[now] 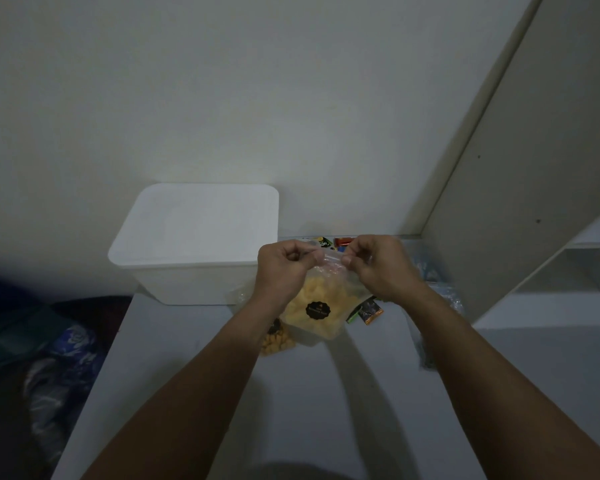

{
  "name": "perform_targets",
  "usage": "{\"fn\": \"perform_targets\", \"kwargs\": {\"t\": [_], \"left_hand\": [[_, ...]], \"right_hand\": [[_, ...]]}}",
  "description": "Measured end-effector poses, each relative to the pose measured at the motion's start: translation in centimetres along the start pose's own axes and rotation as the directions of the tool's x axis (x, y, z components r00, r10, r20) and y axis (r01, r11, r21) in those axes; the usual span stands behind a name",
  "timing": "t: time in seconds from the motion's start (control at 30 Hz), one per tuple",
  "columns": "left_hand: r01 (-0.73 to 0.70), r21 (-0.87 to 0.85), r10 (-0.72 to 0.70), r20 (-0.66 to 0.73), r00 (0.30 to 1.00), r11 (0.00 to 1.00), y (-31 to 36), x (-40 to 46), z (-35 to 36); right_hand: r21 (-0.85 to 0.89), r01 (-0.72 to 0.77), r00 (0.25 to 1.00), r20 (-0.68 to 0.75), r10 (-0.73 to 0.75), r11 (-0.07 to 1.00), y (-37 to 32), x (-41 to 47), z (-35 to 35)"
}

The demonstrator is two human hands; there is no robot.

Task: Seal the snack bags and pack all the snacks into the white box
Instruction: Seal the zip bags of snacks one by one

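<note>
**Both hands pinch the top of a clear snack bag**

Above the white table (194, 393), the left hand (284, 268) and right hand (378, 265) each pinch the top edge of a clear snack bag (317, 311) of yellow puffs bearing a black label. A second bag (278, 341) of yellow snacks lies under it at 7 o'clock; small wrapped snacks (368, 311) lie at 3 o'clock. The white box (194, 244), lid on, stands at 10 o'clock against the wall.

Both bare forearms reach forward, converging. The left hand (284, 268) and right hand (378, 265) are raised side by side, fingers curled, pinching.
</note>
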State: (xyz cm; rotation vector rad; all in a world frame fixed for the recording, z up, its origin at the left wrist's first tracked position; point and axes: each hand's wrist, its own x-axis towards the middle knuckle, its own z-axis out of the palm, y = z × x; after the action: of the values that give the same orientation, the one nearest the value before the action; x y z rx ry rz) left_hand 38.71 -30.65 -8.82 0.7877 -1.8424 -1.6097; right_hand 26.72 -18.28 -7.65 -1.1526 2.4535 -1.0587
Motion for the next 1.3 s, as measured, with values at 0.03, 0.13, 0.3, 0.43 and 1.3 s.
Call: {"fn": "perform_targets", "kwargs": {"t": [0.03, 0.13, 0.3, 0.43, 1.3], "left_hand": [[-0.002, 0.006, 0.002, -0.009, 1.000, 1.000, 0.0, 0.0, 0.1], [-0.023, 0.022, 0.023, 0.000, 1.000, 0.999, 0.0, 0.0, 0.5], [-0.043, 0.016, 0.042, 0.064, 0.997, 0.999, 0.2, -0.1, 0.7], [-0.044, 0.030, 0.043, 0.033, 0.999, 0.999, 0.0, 0.0, 0.5], [0.137, -0.163, -0.132, 0.041, 0.990, 0.977, -0.9, 1.0, -1.4]], "right_hand": [[0.001, 0.011, 1.000, 0.014, -0.011, 1.000, 0.0, 0.0, 0.1], [0.014, 0.055, 0.998, 0.016, -0.056, 0.998, -0.2, -0.1, 0.4], [-0.018, 0.051, 0.997, -0.057, -0.052, 0.999, 0.0, -0.2, 1.1], [0.019, 0.048, 0.997, -0.060, -0.047, 0.999, -0.1, -0.4, 1.1], [0.273, -0.121, 0.992, 0.001, 0.126, 0.954, 2.4, -1.2, -1.5]]}}
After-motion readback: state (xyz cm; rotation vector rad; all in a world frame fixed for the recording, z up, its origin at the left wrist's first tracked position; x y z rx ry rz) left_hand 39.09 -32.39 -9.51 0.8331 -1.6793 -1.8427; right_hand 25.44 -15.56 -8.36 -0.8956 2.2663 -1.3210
